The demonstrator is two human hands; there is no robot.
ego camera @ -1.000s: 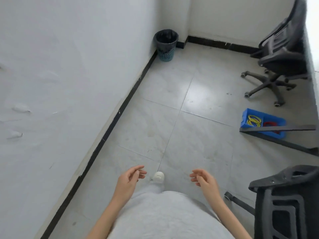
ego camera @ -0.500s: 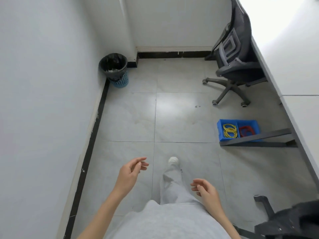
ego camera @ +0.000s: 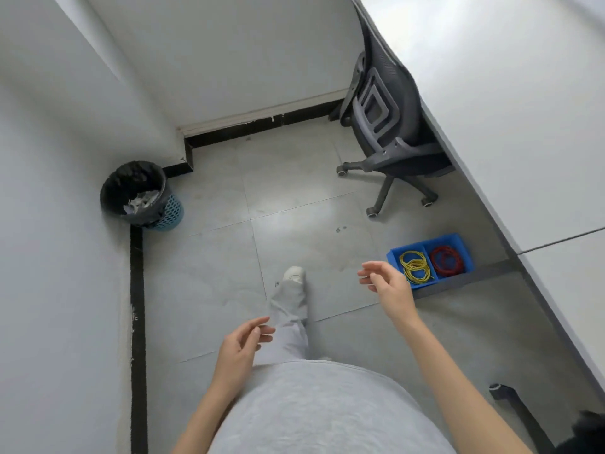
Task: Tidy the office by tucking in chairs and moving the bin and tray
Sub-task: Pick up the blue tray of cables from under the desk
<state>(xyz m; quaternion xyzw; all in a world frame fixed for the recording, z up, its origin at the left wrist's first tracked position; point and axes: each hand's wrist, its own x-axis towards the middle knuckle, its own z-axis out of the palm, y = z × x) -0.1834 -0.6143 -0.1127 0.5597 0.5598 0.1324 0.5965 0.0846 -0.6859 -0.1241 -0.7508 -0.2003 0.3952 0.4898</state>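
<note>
Right hand (ego camera: 388,286) hangs loosely spread and empty just short of the blue tray (ego camera: 430,261) on the floor by the desk's edge — left hand (ego camera: 240,347) equally slack — so stoop and take both tray rims level

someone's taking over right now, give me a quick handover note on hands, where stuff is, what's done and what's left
Left hand and right hand: both open, holding nothing.
Bin: on the floor against the left wall, near the corner.
Blue tray: on the floor by the desk, yellow and red bands in its two compartments.
Chair: seat partly under the desk, back and wheels still out.
Done: nothing visible.
Left: tuck in the chair, move bin and tray.
</note>
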